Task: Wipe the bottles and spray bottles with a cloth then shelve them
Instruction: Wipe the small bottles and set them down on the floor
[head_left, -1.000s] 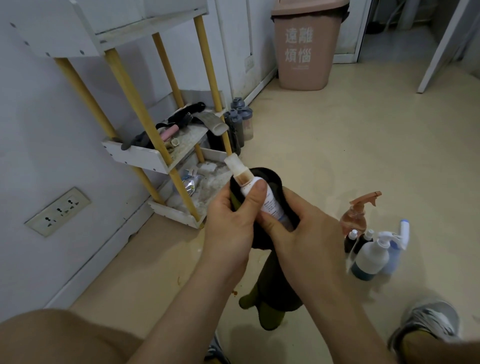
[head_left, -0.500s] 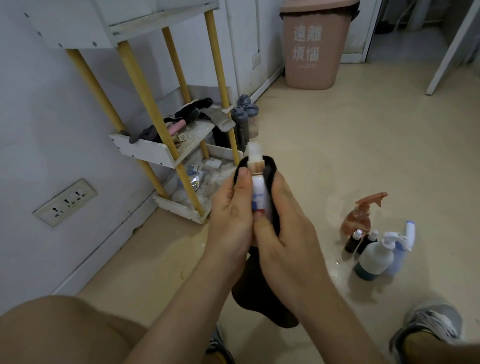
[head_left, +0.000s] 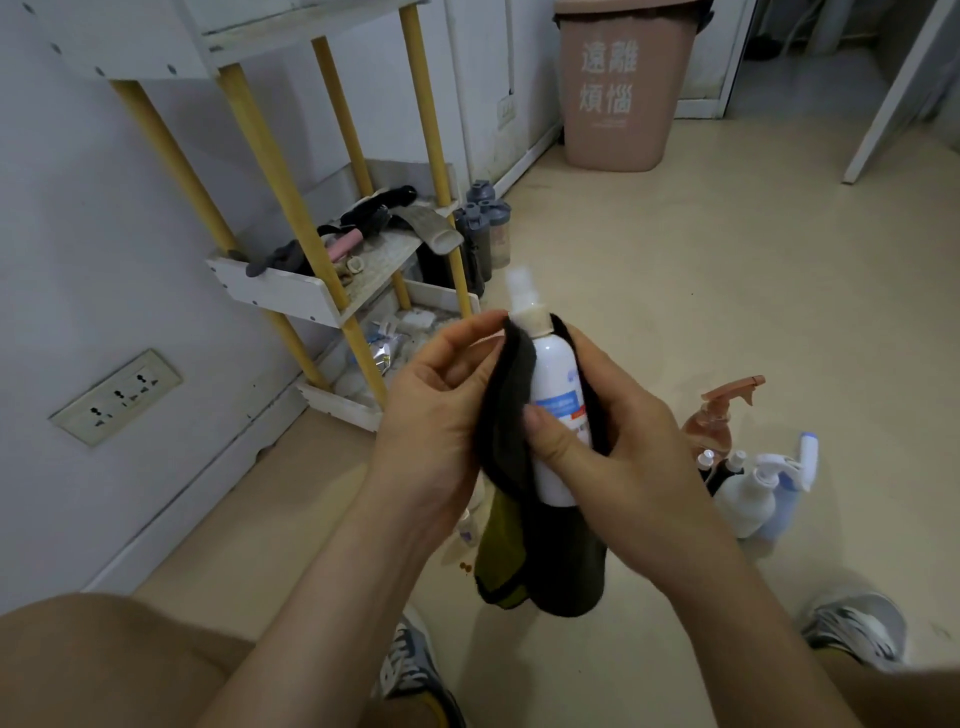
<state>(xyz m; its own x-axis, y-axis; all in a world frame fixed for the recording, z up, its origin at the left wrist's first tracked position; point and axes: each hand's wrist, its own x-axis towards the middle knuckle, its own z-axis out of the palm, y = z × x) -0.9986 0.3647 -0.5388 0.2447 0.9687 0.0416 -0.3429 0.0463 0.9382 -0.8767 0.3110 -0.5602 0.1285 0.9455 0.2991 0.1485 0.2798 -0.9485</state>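
The pale floor (head_left: 727, 291) lies open ahead and to the right, bounded on the left by the white wall (head_left: 78, 234) and at the far end by a pink bin (head_left: 613, 104) standing against the wall. A white rack (head_left: 280, 293) on yellow legs hugs the wall; its middle shelf holds dark straps and a pink handle, and its bottom tray holds pale crumpled litter (too jumbled to name). Grey-capped flasks (head_left: 483, 228) stand on the floor just beside the rack's far leg. To the right, near a shoe (head_left: 857, 629), a cluster of bottles (head_left: 748, 488) stands upright on the floor. In mid-air between the hands hangs a dark cloth (head_left: 506, 415), wrapped round a white spray bottle (head_left: 556, 379) whose long axis is near vertical, nozzle up and tipped slightly away. The right hand (head_left: 639, 457) curls round the bottle from behind the cloth, thumb pressed on the label; the left hand (head_left: 436, 415) pinches the cloth's upper edge by the neck.
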